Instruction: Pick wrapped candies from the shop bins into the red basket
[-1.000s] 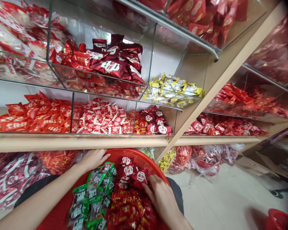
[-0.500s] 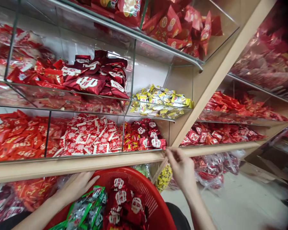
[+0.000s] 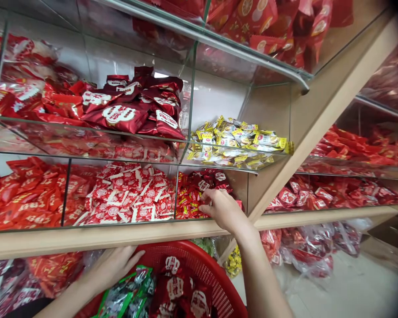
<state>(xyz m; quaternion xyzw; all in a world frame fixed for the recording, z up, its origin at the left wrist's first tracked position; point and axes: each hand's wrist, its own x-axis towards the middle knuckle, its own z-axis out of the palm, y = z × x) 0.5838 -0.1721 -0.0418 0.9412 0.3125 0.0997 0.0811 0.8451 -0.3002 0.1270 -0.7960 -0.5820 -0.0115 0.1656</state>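
My right hand (image 3: 223, 210) reaches over the wooden shelf edge into the lower right compartment. Its fingers are curled beside small red and yellow candies (image 3: 189, 198) and dark red packets (image 3: 220, 177); whether they touch any is unclear. My left hand (image 3: 117, 263) rests just under the shelf edge by the rim of a red basket (image 3: 223, 274), thumb apart from the fingers, nothing in it. Inside the basket lie dark red packets (image 3: 175, 287) and green packets (image 3: 128, 293).
Glass-fronted compartments above hold larger dark red bags (image 3: 119, 114) and yellow-white candies (image 3: 232, 139). A slanting wooden post (image 3: 318, 119) stands at the right. Filled plastic bags (image 3: 311, 251) lie below the right shelf.
My right hand has moved left and up, from the shelf edge near the post into the compartment. My left hand stays by the basket. The view has shifted slightly.
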